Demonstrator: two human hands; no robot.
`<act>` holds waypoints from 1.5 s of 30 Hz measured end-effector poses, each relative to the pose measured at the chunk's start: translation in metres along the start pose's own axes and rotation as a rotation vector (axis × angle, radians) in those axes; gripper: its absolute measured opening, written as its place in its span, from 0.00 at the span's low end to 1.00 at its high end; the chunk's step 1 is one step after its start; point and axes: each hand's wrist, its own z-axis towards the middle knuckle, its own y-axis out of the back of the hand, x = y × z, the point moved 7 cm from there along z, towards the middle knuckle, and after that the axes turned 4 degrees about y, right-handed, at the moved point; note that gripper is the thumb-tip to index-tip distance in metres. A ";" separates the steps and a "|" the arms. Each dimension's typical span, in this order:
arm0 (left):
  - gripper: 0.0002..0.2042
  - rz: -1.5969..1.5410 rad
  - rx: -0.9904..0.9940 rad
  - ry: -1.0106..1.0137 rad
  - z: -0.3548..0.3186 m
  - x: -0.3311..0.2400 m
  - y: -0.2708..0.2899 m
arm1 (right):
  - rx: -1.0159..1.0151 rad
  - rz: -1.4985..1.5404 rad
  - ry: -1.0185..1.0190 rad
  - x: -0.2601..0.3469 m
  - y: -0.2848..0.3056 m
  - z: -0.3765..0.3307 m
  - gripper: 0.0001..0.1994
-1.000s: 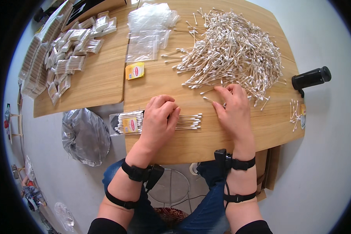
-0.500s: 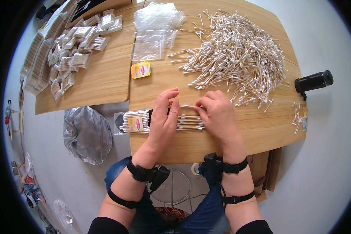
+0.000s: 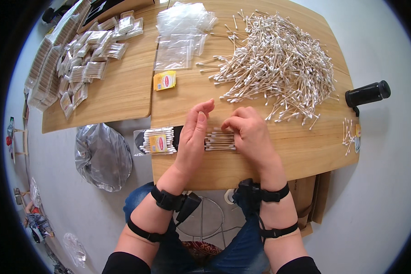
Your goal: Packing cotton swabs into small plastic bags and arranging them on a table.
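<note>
A row of cotton swabs (image 3: 220,141) lies side by side on the table between my hands. My left hand (image 3: 192,141) stands on edge at the row's left ends, its fingers stretched out and holding nothing. My right hand (image 3: 253,139) is closed over the right ends, with its bent index finger and thumb pinching a swab at the row's far side. The right tips are hidden under that hand. Left of my left hand, a clear bag (image 3: 138,145) holds a bundle of swabs (image 3: 169,137) with a yellow-and-white card (image 3: 159,144) on top, partly overhanging the table edge.
A big heap of loose swabs (image 3: 283,68) covers the far right. Clear bags (image 3: 176,55) and a stack of yellow cards (image 3: 164,81) lie farther off. Filled packs (image 3: 93,68) pile up on the left table. A black cylinder (image 3: 367,94) sticks out at the right edge.
The swab held beyond the row between both hands has come down to the row's far side with my right hand. My left fingers have drawn away from it and straightened.
</note>
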 end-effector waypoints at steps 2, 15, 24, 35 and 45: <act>0.25 0.029 0.041 0.002 -0.001 0.000 -0.002 | 0.032 0.065 -0.009 0.002 0.000 -0.004 0.08; 0.28 -0.174 0.041 -0.052 -0.011 0.010 -0.015 | -0.207 0.423 -0.194 0.015 -0.022 -0.034 0.23; 0.25 0.583 0.110 -0.120 -0.013 -0.012 -0.009 | -0.380 0.619 -0.334 -0.017 0.004 -0.044 0.20; 0.34 1.426 0.294 -0.294 -0.035 0.000 -0.031 | -0.338 0.504 -0.352 -0.019 0.020 -0.045 0.18; 0.36 1.446 0.263 -0.286 -0.038 0.008 -0.029 | -0.256 0.323 -0.350 -0.020 0.031 -0.047 0.13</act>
